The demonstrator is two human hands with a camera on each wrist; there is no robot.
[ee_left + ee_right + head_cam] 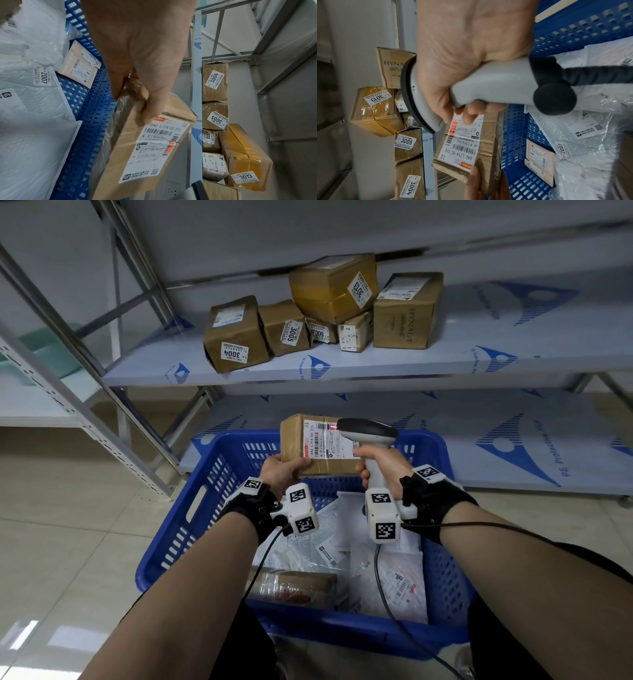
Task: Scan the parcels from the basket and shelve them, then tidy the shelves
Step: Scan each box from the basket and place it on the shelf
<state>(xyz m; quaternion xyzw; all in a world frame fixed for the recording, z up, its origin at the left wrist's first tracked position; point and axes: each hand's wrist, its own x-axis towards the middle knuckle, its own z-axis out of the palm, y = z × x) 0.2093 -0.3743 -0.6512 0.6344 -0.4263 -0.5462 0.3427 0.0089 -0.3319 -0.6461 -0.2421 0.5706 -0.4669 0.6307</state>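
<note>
Right hand [375, 470], fingers [471, 115] wrapping the scanner [371, 436], is aiming left at the parcel [317, 445]; left hand [279, 470] is pinching the parcel's near-left end above the basket [205, 501], long axis crosswise.

Head view looks down; wrist views close, sharing parcel [154, 142] label.

— What's on the upper shelf [394, 364]?
— Six brown boxes [236, 337] bunched together, one perched on top of the others.
— And lower down?
— A lower shelf [513, 446], and a blue basket [191, 508] on the tiled floor [68, 542].
</note>
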